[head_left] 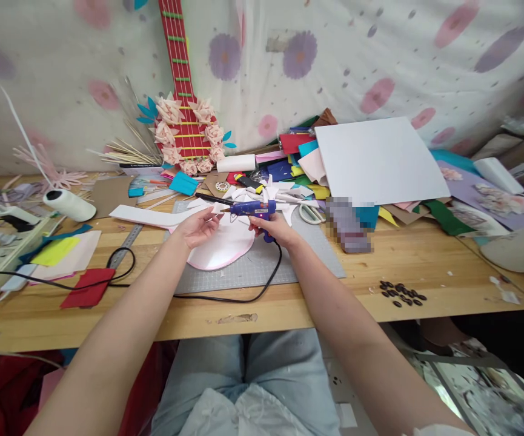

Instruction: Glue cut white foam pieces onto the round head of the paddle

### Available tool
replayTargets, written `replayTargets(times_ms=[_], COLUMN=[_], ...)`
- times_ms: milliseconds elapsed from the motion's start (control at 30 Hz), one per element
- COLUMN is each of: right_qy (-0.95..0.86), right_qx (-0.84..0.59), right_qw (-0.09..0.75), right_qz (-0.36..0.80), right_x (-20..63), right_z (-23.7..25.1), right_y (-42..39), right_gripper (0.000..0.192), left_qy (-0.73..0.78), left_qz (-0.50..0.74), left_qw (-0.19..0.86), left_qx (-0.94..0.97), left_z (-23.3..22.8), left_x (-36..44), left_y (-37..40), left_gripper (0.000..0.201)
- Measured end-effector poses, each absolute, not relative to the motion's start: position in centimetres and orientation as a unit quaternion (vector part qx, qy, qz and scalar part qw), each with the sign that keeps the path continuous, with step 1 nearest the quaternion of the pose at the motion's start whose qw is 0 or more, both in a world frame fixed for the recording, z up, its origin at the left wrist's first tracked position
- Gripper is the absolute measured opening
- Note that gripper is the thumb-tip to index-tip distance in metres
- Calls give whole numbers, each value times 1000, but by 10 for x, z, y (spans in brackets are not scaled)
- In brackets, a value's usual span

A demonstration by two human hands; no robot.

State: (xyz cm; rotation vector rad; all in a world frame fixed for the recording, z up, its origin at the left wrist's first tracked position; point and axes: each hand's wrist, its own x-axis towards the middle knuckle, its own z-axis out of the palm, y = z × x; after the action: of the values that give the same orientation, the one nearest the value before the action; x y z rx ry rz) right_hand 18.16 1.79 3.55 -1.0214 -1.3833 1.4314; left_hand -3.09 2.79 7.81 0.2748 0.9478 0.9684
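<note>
Above the grey cutting mat [243, 280], in the head view, the right hand [271, 229] is closed around the handle of the blue glue gun [249, 209], whose nozzle points toward the left hand [202, 226]. The left fingers are curled beside the nozzle; whether they pinch a small piece cannot be told. A white, pink-edged panel [218, 249] lies on the mat. The black cable [232, 300] loops down from the gun and runs leftward across the wooden table [343, 309].
</note>
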Motion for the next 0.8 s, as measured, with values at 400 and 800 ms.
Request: replayTargets(times_ms=[400,800], right_qy=[-578,-578], right_qx=[-403,-415], right_qw=[427,430], right_qz=[566,556], right_x=[175,177], right_z=[33,31], right_y=[16,19], right_gripper=[37,42], left_qy=[386,359], left_qz=[409,395], left_qw=[823,843], left_qx=[86,66], left_z=[70,73], left_x=[-35,-37], left_y=[22,18], left_gripper=[23,27])
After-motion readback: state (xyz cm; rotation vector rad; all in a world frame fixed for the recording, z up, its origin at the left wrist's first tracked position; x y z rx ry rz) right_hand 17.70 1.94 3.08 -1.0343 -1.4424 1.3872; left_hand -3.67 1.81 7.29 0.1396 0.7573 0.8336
